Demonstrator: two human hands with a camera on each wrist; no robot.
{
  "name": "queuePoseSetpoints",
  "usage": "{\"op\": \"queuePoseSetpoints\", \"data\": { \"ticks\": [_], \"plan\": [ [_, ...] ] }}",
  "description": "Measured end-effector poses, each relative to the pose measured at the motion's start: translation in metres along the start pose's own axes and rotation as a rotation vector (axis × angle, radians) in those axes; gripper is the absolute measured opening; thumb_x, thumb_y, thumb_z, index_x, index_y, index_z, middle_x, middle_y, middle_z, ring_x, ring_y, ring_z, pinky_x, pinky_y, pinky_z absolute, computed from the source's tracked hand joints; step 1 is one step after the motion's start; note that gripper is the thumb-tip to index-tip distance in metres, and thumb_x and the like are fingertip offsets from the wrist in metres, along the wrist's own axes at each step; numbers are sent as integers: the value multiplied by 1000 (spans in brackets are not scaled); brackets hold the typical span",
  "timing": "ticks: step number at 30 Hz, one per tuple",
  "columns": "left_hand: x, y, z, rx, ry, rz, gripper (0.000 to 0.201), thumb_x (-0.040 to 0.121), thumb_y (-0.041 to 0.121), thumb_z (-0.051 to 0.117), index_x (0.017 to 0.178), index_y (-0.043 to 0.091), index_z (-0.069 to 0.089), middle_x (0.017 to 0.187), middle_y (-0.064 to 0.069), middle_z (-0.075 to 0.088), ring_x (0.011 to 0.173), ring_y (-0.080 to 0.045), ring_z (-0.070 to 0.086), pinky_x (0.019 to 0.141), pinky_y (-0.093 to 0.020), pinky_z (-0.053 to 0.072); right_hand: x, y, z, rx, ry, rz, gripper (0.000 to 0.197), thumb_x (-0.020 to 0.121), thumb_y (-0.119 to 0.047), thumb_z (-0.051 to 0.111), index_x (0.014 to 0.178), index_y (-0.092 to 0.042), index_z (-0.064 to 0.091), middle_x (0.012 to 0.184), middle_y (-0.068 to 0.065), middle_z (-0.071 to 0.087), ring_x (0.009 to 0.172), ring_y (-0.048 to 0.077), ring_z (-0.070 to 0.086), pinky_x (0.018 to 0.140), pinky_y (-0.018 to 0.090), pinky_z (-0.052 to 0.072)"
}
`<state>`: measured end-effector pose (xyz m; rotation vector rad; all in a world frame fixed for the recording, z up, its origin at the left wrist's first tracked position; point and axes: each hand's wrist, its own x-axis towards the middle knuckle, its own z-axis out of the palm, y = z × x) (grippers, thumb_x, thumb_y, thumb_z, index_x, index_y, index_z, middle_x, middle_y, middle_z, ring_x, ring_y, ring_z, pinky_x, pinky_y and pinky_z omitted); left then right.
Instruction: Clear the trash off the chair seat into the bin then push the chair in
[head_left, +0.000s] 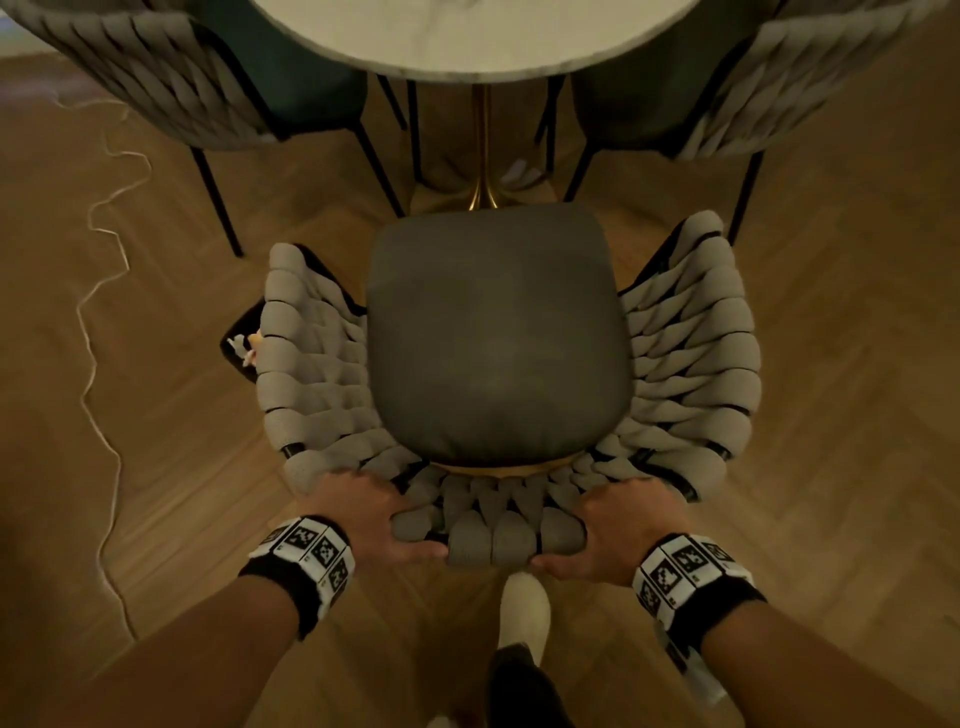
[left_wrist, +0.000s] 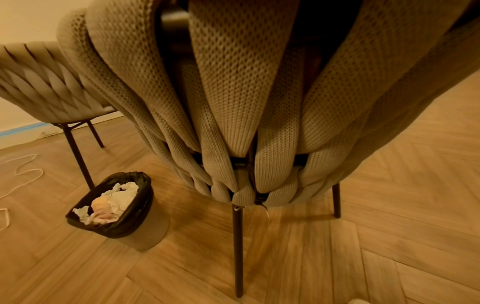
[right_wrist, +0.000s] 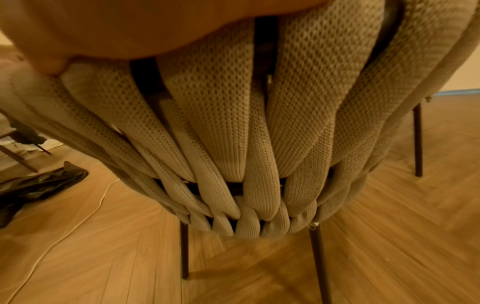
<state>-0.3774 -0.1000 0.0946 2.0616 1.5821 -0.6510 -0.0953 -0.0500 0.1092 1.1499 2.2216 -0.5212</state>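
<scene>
A chair with a dark grey seat (head_left: 496, 332) and a woven beige backrest (head_left: 488, 525) stands in front of a round marble table (head_left: 467, 36). The seat carries nothing. My left hand (head_left: 363, 514) grips the top of the backrest on its left side, thumb behind. My right hand (head_left: 618, 525) grips the same rim on the right. The left wrist view shows the backrest weave (left_wrist: 233, 113) from behind and the bin (left_wrist: 114, 207), lined with a black bag and holding crumpled trash (left_wrist: 111, 203). In the head view the bin (head_left: 241, 338) peeks out left of the chair.
Two matching chairs (head_left: 171, 78) (head_left: 769, 88) flank the table, whose brass pedestal (head_left: 483, 156) stands ahead of the seat. A white cord (head_left: 104, 312) snakes over the wood floor at left. A black bag (right_wrist: 39, 185) lies on the floor. My foot (head_left: 524, 608) is behind the chair.
</scene>
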Motion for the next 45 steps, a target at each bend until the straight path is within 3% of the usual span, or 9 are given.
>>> {"op": "queuePoseSetpoints", "data": {
  "ticks": [4, 10, 14, 19, 24, 33, 39, 42, 45],
  "plan": [
    [18, -30, -19, -2, -29, -18, 102, 49, 98, 6, 120, 40, 52, 117, 6, 65, 107, -19, 59, 88, -36, 50, 28, -3, -33, 29, 10, -14, 76, 56, -96, 28, 76, -28, 56, 69, -8, 49, 64, 14, 49, 61, 28, 43],
    [48, -78, -40, 6, -29, -29, 101, 48, 100, 9, 109, 37, 59, 105, 7, 67, 93, -18, 61, 74, -33, 49, 72, -7, -67, 16, 40, -10, 78, 54, -97, 27, 68, -25, 55, 68, -6, 58, 64, 13, 55, 59, 27, 46],
    [74, -104, -51, -4, -50, 0, 108, 46, 101, 5, 113, 34, 58, 109, 3, 66, 96, -22, 60, 83, -40, 51, 99, -5, -84, -27, 95, 3, 85, 49, -99, 19, 69, -26, 59, 71, -4, 66, 64, 16, 59, 56, 26, 42],
    [92, -141, -65, 18, -72, 17, 107, 47, 101, 5, 102, 30, 63, 97, 1, 68, 85, -21, 60, 78, -40, 52, 130, -15, -95, -55, 93, 14, 95, 49, -100, 12, 70, -25, 66, 67, -4, 67, 59, 16, 60, 51, 25, 40],
    [95, -157, -75, 75, -110, 48, 108, 48, 99, 4, 108, 29, 60, 101, 0, 67, 90, -22, 60, 81, -41, 49, 136, -27, -104, -54, 108, 56, 94, 50, -99, 12, 73, -25, 65, 67, -5, 65, 60, 16, 59, 51, 24, 36],
    [105, -173, -85, 89, -148, 37, 107, 48, 100, 8, 98, 23, 63, 90, 1, 65, 78, -19, 58, 75, -39, 50, 151, -35, -107, 18, 152, 28, 102, 50, -99, 3, 97, -31, 63, 89, -5, 69, 79, 18, 64, 64, 32, 53],
    [87, -166, -93, -25, -146, -16, 97, 57, 95, 21, 114, 25, 57, 121, -2, 59, 108, -26, 53, 98, -47, 41, 153, -33, -107, 60, 54, 19, 103, 52, -100, 12, 116, -32, 55, 114, -7, 65, 99, 18, 62, 75, 37, 53],
    [61, -167, -97, -132, -115, -24, 60, 83, 65, 41, 129, 27, 47, 141, -4, 44, 128, -27, 38, 111, -44, 28, 144, -38, -111, 117, -6, 57, 99, 56, -96, 17, 120, -30, 54, 120, -4, 63, 105, 18, 60, 84, 38, 51],
    [23, -175, -103, -142, -126, 4, 49, 96, 41, 37, 140, 19, 36, 153, -4, 29, 142, -22, 22, 118, -36, 16, 125, -48, -130, 166, -23, 84, 80, 77, -81, 21, 130, -27, 46, 129, 1, 58, 115, 21, 55, 95, 36, 46]
  ]
}}
